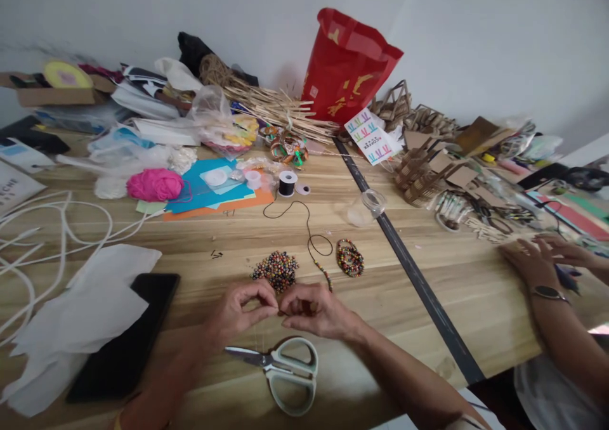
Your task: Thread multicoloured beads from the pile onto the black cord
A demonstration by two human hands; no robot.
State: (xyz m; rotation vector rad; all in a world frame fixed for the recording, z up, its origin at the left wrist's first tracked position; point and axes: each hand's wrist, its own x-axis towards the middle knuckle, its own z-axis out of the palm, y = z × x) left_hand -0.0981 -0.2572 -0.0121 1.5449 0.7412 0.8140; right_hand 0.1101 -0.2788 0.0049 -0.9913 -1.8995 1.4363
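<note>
My left hand [243,306] is closed in a pinch, its fingertips meeting those of my right hand [318,309]. What the left fingertips hold is too small to make out. My right hand pinches a thin black cord, whose dark end shows between the two hands. Coloured beads [322,270] are strung on the cord, which runs back to a black cord spool [287,184]. Just beyond my hands lies a pile of loose beads [278,269]. A coiled bead strand [350,258] rests to its right. Scissors [291,373] with pale handles lie partly open below my hands.
At left are a black phone [130,335], white paper [90,322] and white cables [64,246]. Pink yarn [155,184] and coloured sheets [214,195] lie farther back. A red bag [349,68] stands by the wall. Another person's hands [533,262] are at right, beyond a dark strip [413,278].
</note>
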